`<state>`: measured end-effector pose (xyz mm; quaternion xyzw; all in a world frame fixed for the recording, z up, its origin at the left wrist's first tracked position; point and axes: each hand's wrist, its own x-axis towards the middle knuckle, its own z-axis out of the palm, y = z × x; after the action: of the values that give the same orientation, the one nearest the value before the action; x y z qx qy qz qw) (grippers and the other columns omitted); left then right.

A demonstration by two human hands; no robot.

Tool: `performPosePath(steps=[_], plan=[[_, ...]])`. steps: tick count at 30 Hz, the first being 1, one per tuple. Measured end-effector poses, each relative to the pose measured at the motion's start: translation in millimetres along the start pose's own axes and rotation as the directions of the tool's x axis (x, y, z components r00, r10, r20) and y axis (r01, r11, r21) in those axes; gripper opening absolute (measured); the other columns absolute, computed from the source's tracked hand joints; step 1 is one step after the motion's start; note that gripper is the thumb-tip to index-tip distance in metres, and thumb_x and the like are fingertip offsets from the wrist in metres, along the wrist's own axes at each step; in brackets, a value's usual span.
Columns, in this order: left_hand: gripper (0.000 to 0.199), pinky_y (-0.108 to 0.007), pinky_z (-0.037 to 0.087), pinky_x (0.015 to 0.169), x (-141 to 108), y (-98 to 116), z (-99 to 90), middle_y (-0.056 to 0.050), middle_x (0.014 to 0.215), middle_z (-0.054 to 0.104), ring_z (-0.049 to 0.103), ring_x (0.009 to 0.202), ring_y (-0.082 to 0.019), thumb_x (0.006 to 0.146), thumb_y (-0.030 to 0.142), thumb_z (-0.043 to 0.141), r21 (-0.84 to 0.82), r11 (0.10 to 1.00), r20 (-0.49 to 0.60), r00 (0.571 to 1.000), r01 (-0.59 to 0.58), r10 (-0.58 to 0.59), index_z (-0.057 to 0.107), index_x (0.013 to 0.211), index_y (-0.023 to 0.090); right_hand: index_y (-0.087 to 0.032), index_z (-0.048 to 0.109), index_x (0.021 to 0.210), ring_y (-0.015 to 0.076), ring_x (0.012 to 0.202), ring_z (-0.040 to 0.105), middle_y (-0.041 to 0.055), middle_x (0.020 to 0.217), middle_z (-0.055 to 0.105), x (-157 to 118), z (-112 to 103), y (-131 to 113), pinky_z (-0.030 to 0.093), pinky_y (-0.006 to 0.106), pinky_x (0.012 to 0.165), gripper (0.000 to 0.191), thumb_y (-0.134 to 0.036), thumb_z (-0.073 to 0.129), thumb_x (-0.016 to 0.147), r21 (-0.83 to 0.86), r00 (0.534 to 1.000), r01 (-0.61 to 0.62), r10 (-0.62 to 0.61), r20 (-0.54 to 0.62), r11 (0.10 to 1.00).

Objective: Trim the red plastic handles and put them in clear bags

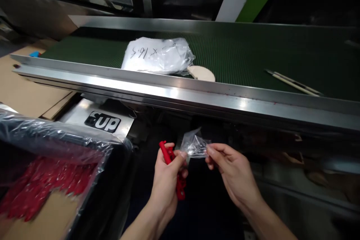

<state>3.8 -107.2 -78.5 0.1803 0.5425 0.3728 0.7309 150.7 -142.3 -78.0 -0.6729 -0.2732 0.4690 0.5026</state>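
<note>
My left hand (168,172) is closed round a red part (180,189), whose rod-like end sticks up past the fingers. Its thumb and fingertip also pinch the left edge of a small clear plastic bag (194,144). The bag's right edge is pinched between the thumb and fingers of my right hand (232,168). Both hands are in front of the conveyor, below its metal rail, with the bag stretched between them.
A metal rail (168,88) edges the green conveyor (230,60), which bears a stack of clear bags (157,56), a pale disc (201,73) and thin sticks (295,82). A plastic-lined bin (112,150) with wrapped red parts (50,180) stands at lower left.
</note>
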Motion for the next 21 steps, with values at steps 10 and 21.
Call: performPosePath(steps=[10,21], plan=[[0.040,-0.024,0.047,0.080,-9.1,0.3,-3.8,0.000,0.093,0.061,0.058,0.086,-0.014,0.078,0.027,0.075,0.371,0.900,0.269,0.954,-0.228,0.131,0.051,0.110,0.025,-0.021,0.067,0.085,0.0164,0.078,0.063,0.0026,0.086,0.067,-15.1,-5.1,7.9,0.052,0.025,0.070,0.019,-0.040,0.069,0.081,-0.174,0.987,0.035,-0.007,0.159,0.984],[0.024,-0.029,0.045,0.068,7.1,-7.5,5.4,0.000,0.080,0.062,0.057,0.069,-0.017,0.080,0.019,0.057,0.605,0.702,0.260,0.926,-0.376,0.273,0.057,0.105,0.022,-0.024,0.057,0.083,0.0165,0.068,0.062,0.0008,0.076,0.060,-8.3,-18.6,30.0,0.052,0.024,0.062,0.007,-0.023,0.051,0.087,-0.498,0.883,0.469,-0.403,0.241,0.729]])
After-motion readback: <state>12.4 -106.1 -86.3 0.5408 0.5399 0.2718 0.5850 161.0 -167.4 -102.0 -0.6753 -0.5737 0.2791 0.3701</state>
